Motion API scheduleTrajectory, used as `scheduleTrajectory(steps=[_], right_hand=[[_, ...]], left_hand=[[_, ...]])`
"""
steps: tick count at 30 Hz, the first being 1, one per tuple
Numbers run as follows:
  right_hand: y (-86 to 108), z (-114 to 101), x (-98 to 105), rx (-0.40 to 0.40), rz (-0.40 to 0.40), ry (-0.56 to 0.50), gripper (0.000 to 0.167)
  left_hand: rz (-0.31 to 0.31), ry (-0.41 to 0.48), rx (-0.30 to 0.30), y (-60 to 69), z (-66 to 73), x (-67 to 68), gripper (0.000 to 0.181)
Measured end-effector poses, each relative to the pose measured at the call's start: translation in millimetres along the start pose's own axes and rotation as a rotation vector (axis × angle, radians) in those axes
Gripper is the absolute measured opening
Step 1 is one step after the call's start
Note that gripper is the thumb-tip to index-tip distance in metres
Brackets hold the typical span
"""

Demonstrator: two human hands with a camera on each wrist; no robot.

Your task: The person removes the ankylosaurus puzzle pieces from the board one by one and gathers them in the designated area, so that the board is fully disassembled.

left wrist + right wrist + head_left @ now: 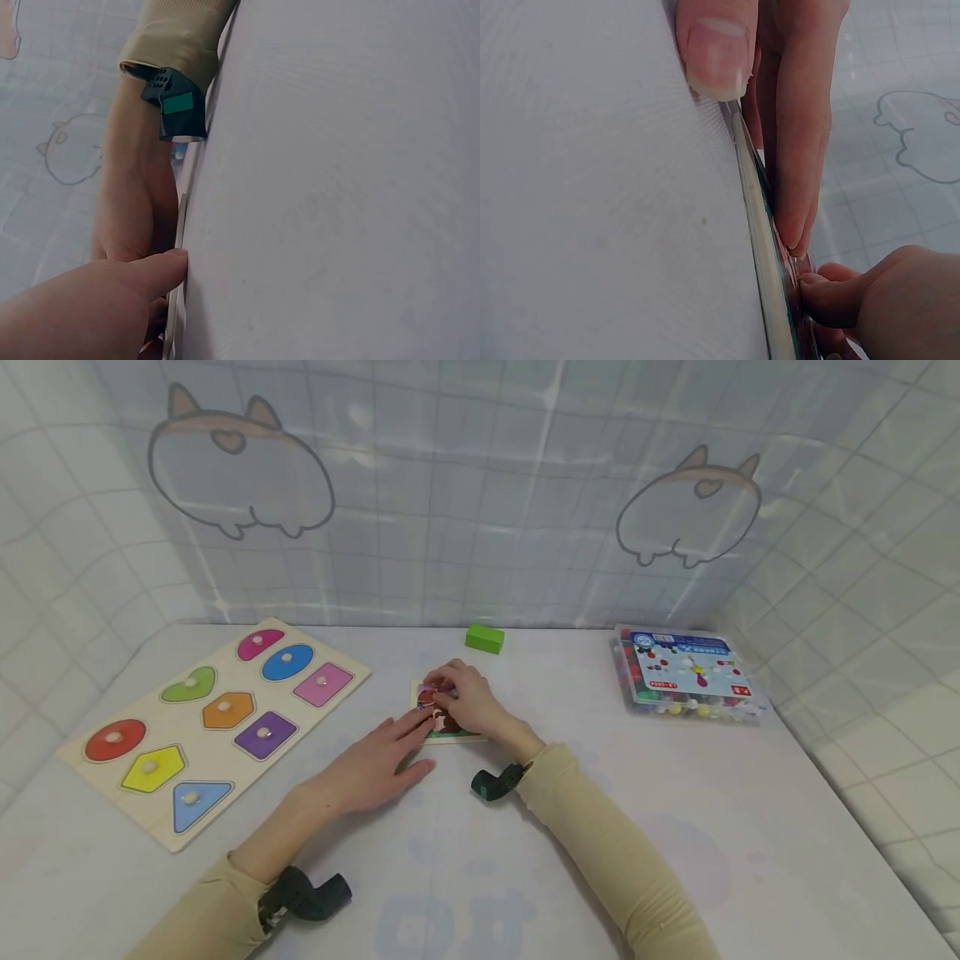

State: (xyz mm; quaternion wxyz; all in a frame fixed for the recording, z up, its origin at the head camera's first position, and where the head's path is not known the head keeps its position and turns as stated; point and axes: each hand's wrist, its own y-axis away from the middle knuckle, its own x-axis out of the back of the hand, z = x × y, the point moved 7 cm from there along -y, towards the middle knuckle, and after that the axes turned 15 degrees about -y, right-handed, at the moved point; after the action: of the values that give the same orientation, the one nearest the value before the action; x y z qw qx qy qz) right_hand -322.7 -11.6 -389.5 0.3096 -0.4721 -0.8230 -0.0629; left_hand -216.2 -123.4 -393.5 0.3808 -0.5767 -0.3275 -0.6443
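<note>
A small wooden picture puzzle (452,737) lies flat on the white table, with brown, purple and green parts showing. My left hand (372,767) reaches over its left side; the fairly straight fingers rest on the picture, while the thumb lies apart near the board's lower edge. Over the upper part of the picture is my right hand (471,700), its thumb and bent fingers pinching a puzzle piece mostly hidden beneath them. In the right wrist view, the right hand (900,300) touches the picture surface close to the left fingertips (796,232).
A large shape board (225,739) with coloured knobbed pieces lies at left. A green block (485,639) sits beyond the puzzle. At back right is a clear plastic box (686,675) of coloured parts. Tiled-pattern curtain (480,493) surrounds the table's back and sides.
</note>
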Motion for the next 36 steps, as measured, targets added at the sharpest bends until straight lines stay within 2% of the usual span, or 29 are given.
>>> scheduleTrajectory(steps=[12, 29, 36], right_hand=[[1.4, 1.1, 1.3, 0.009, 0.015, -0.036, 0.028], [0.5, 4.8, 2.3, -0.027, 0.039, -0.125, 0.026], [0.7, 5.4, 2.6, -0.064, 0.051, -0.149, 0.023]], left_hand=[[0.014, -0.026, -0.016, -0.2, 1.7, -0.6, 0.067], [-0.004, -0.035, -0.009, -0.7, 1.5, -2.0, 0.068], [-0.002, -0.039, -0.008, -0.6, 1.5, -1.6, 0.068]])
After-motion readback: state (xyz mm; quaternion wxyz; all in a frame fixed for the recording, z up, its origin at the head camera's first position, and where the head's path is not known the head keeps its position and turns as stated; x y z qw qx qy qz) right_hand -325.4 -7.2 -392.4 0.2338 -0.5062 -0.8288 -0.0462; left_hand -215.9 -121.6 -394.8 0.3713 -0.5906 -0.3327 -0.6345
